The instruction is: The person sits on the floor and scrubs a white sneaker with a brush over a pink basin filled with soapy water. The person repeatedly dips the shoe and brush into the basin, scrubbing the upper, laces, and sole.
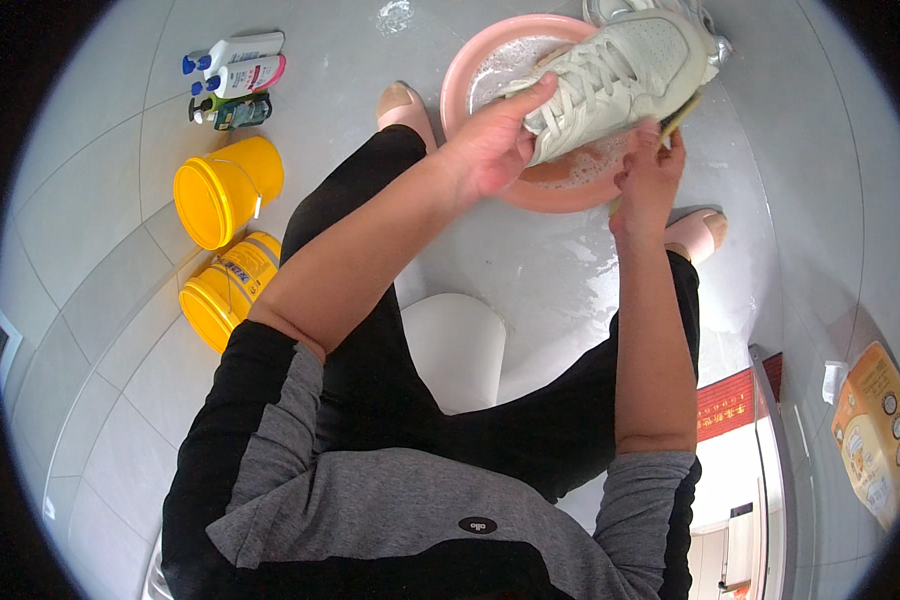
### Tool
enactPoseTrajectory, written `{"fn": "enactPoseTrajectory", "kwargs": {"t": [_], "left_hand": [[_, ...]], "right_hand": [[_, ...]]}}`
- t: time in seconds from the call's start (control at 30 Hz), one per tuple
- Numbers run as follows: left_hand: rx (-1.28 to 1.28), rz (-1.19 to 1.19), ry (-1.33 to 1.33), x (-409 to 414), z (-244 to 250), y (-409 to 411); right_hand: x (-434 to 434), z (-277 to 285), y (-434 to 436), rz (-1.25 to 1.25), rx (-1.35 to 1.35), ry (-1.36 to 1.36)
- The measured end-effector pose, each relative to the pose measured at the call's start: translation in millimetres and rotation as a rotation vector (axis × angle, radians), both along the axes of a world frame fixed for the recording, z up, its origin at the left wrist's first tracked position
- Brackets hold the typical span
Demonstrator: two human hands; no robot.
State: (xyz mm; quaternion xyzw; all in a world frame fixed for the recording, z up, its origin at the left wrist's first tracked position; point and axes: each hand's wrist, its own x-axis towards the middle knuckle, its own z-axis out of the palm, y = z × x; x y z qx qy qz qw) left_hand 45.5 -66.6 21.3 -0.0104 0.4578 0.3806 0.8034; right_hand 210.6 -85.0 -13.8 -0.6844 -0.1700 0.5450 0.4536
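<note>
A pale lace-up sneaker (607, 79) is held tilted over a pink basin (459, 71) of foamy water. My left hand (506, 139) grips its heel end, with the thumb on top by the ankle opening. Beside the shoe's lower side, my right hand (652, 176) is closed around a slim tool with a yellowish edge (681, 120). The tool reaches up against the side of the sole near the toe. Fingers hide most of it, so its exact kind cannot be told. The basin's far right part lies hidden behind the shoe.
A whitish, silvery object (720, 51) sits partly hidden behind the sneaker. At the left stand pump bottles (244, 75) and two yellow lidded buckets (259, 172). A white rounded seat (454, 345) is between my legs. The grey floor (532, 259) has wet patches. An orange printed bag (877, 435) is at the right.
</note>
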Motion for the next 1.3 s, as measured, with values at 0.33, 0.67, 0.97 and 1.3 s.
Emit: {"fn": "enactPoseTrajectory", "kwargs": {"t": [0.33,0.67,0.97,1.3], "left_hand": [[-0.009,-0.136,0.281,1.2,1.5,4.7],[-0.030,-0.165,0.312,-3.1,-0.5,0.6],[0.007,-0.203,0.261,-20.3,-12.2,-0.9],[-0.013,-0.154,0.206,-23.9,-10.8,4.4]], "right_hand": [[4.7,10.5,-11.0,0.661,0.449,-0.730],[19.0,29.5,8.5,0.781,0.062,-0.728],[15.9,34.6,3.6,0.882,0.106,-0.653],[7.6,40.7,9.5,0.917,-0.042,-0.649]]}}
